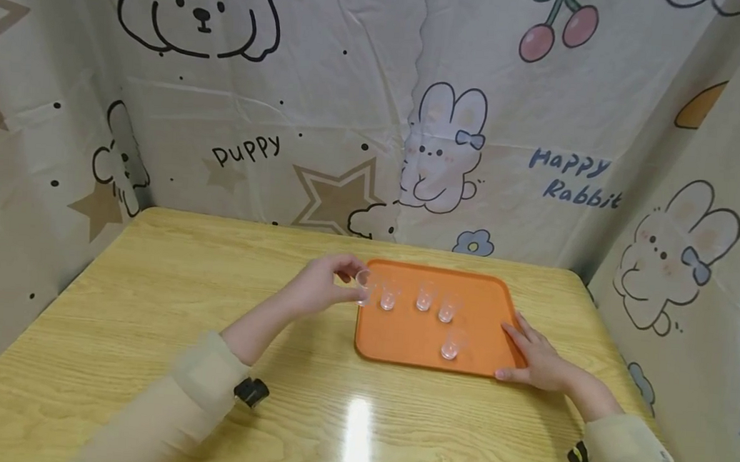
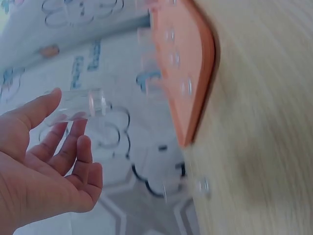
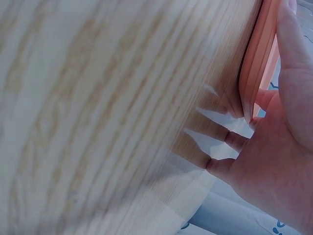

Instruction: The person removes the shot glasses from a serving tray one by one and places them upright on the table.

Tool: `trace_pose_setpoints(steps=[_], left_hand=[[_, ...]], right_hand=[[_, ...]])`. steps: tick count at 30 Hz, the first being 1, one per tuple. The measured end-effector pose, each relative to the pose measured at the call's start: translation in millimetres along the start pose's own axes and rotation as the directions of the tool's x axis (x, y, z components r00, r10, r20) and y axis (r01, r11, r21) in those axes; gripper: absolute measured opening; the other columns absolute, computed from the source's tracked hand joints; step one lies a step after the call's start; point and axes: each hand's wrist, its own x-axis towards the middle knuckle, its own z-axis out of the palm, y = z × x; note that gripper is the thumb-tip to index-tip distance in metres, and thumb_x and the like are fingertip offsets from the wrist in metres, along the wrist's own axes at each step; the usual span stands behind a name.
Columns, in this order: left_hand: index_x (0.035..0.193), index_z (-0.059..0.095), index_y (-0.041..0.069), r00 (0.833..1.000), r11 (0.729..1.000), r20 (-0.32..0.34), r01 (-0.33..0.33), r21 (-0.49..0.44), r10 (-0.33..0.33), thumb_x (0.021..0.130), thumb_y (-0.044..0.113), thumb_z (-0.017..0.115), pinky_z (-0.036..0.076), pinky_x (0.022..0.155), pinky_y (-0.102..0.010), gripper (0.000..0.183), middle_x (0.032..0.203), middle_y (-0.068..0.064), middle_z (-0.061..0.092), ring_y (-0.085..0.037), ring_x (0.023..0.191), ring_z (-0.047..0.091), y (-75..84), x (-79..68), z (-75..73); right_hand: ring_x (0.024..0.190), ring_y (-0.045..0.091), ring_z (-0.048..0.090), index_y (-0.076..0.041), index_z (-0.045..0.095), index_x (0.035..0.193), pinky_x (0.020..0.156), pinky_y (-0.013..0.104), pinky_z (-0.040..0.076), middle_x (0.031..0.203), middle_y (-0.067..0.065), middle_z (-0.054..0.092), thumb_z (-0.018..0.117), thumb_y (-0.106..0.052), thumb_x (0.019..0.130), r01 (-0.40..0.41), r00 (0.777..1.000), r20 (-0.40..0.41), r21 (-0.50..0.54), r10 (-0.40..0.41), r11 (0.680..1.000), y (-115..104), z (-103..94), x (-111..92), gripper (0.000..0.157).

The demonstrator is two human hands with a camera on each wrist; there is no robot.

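Note:
My left hand (image 1: 324,285) pinches a small clear cup (image 2: 83,104) between thumb and fingers, at the left edge of an orange tray (image 1: 401,340). In the left wrist view this cup is tipped sideways in the frame, above the tabletop. Several similar clear cups stand on the tray, among them a front cup (image 1: 449,347) and a left cup (image 1: 388,298). My right hand (image 1: 541,361) rests on the tray's right end, fingers stretched and spread, thumb near the front corner. In the right wrist view some fingertips (image 3: 220,169) touch the table.
Another clear cup (image 2: 188,188) stands on the table left of the tray, hidden behind the left hand in the head view. The wood-grain table (image 1: 179,282) is bordered by printed cloth (image 1: 352,115) at the back and sides.

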Motion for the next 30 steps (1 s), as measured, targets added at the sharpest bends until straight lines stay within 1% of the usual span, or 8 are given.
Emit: trace_pose_setpoints(steps=[3,6,9,12,15,18,24,30], left_hand=[[0.113,0.062,0.012,0.998,0.999,-0.052,0.042,-0.021,-0.043,0.082,0.026,0.074,0.045,0.088,-0.035,0.036,0.106,-0.001,0.062,-0.020,0.103,0.053,-8.7,0.6,-17.1],[0.112,0.062,0.013,0.990,0.995,-0.104,0.088,-0.042,-0.092,0.083,0.027,0.073,0.046,0.087,-0.037,0.035,0.108,-0.003,0.061,-0.021,0.104,0.051,-19.7,1.9,-31.6],[0.112,0.061,0.012,0.978,0.991,-0.165,0.117,-0.061,-0.126,0.084,0.025,0.072,0.044,0.086,-0.037,0.033,0.110,-0.006,0.060,-0.023,0.106,0.050,-31.7,3.7,-42.3],[0.115,0.060,0.008,0.961,0.983,-0.219,0.151,-0.104,-0.171,0.086,0.022,0.070,0.044,0.085,-0.036,0.033,0.113,-0.009,0.059,-0.025,0.107,0.049,-43.0,5.6,-48.3],[0.119,0.058,0.006,0.940,0.972,-0.259,0.190,-0.141,-0.222,0.088,0.021,0.068,0.044,0.085,-0.037,0.036,0.118,-0.010,0.057,-0.027,0.109,0.048,-53.5,7.5,-49.8],[0.121,0.056,0.006,0.924,0.965,-0.290,0.211,-0.153,-0.248,0.089,0.019,0.067,0.043,0.088,-0.038,0.037,0.121,-0.012,0.056,-0.028,0.110,0.047,-65.5,11.8,-48.9],[0.124,0.056,0.005,0.912,0.964,-0.321,0.219,-0.148,-0.257,0.088,0.019,0.067,0.041,0.092,-0.040,0.040,0.121,-0.014,0.057,-0.030,0.109,0.047,-95.0,24.1,-43.5],[0.126,0.054,0.001,0.909,0.954,-0.294,0.264,-0.140,-0.294,0.089,0.016,0.065,0.040,0.096,-0.042,0.041,0.123,-0.017,0.056,-0.031,0.110,0.047,-114.0,30.8,-39.5]], right_hand=[[0.129,0.061,0.014,0.009,0.024,0.143,0.096,0.074,0.018,0.150,0.035,0.004,0.072,-0.045,0.079,0.004,1.000,-0.002,0.000,-0.004,1.000,2,0.8,1,0.097],[0.127,0.062,0.015,0.008,0.025,0.143,0.094,0.074,0.019,0.150,0.035,0.004,0.072,-0.045,0.079,0.015,1.000,-0.012,-0.005,-0.015,1.000,3,2.2,1,0.095],[0.128,0.061,0.014,0.008,0.025,0.144,0.095,0.074,0.019,0.150,0.034,0.004,0.072,-0.045,0.079,0.004,1.000,-0.004,0.005,-0.004,1.000,2,2.6,1,0.096],[0.130,0.059,0.013,0.009,0.025,0.143,0.097,0.073,0.019,0.150,0.034,0.005,0.072,-0.046,0.078,-0.024,1.000,0.016,0.006,0.024,1.000,-2,0.5,1,0.097],[0.131,0.058,0.012,0.009,0.024,0.143,0.099,0.072,0.018,0.150,0.035,0.005,0.073,-0.043,0.079,-0.039,0.999,0.030,-0.006,0.039,0.999,-3,-1.0,0,0.097],[0.131,0.058,0.012,0.009,0.024,0.144,0.099,0.072,0.018,0.150,0.035,0.004,0.073,-0.043,0.079,-0.042,0.999,0.031,-0.011,0.042,0.999,-2,-1.7,1,0.097],[0.132,0.058,0.012,0.009,0.023,0.144,0.099,0.072,0.018,0.150,0.034,0.004,0.072,-0.044,0.079,-0.046,0.998,0.031,-0.015,0.047,0.999,0,-2.1,1,0.097],[0.132,0.057,0.011,0.008,0.023,0.145,0.099,0.072,0.018,0.151,0.033,0.003,0.072,-0.045,0.079,-0.050,0.998,0.032,-0.003,0.050,0.999,1,-0.7,1,0.097]])
